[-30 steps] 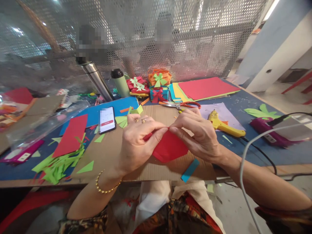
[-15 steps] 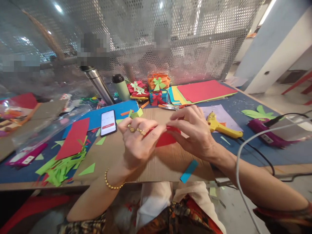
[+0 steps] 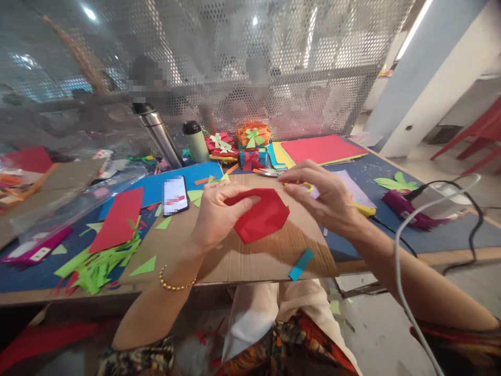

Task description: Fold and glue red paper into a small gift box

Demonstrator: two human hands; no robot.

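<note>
left hand (image 3: 215, 211): the nearer one, grasping the left end of the red folded paper (image 3: 264, 216), thumb on top.
right hand (image 3: 332, 194): just off the paper's upper right edge, apart from it, fingers curled; unclear whether grasping the yellow loop (image 3: 310, 186) behind.
red folded paper: between both hands, above the cardboard (image 3: 227, 263), long axis roughly crosswise, free end pointing right.
blue strip (image 3: 301, 264): flat on the cardboard, near the front edge.
worktop (image 3: 438, 243): bearing phone (image 3: 174, 196) and green scraps (image 3: 94, 267) toward the left.
</note>
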